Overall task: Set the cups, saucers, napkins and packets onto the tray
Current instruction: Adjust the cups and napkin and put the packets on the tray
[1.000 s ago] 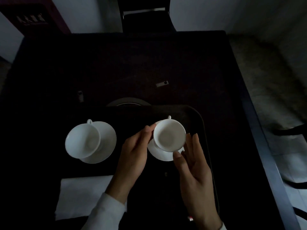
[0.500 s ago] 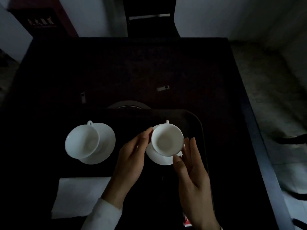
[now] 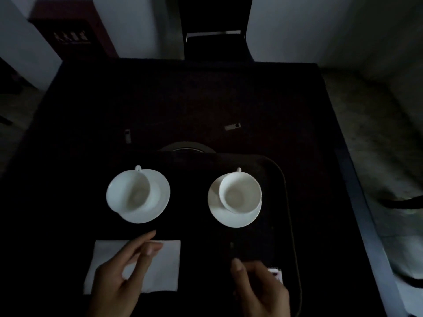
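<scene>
While both cups already sit on the dark tray [image 3: 283, 179], the nearest work is the white napkin [image 3: 160, 266], which lies flat at the near left, apparently on the tray floor, though the gloom hides the near rim. The left hand [image 3: 121, 277] hovers over it with fingers loosely spread, gripping nothing; the fingertips [image 3: 151, 248] reach past the napkin's far edge, so most of the sheet lies beneath and to the right of the palm. Its long side runs left to right. The right hand [image 3: 258, 289] is low at the near right, fingers curled, and whether it pinches anything cannot be told. Just beside its knuckles lies a small pale packet [image 3: 275, 273], close inside the tray's right rim. My reading is that the left hand is nearer the napkin and the right nearer the packet.

Farther off, the left cup [image 3: 128, 194] rests on its saucer [image 3: 158, 197], and the right cup [image 3: 240, 193] on its saucer [image 3: 219, 213]. Beyond the tray, two small packets [image 3: 232, 126] [image 3: 127, 135] lie on the black table [image 3: 206, 99], well apart.
</scene>
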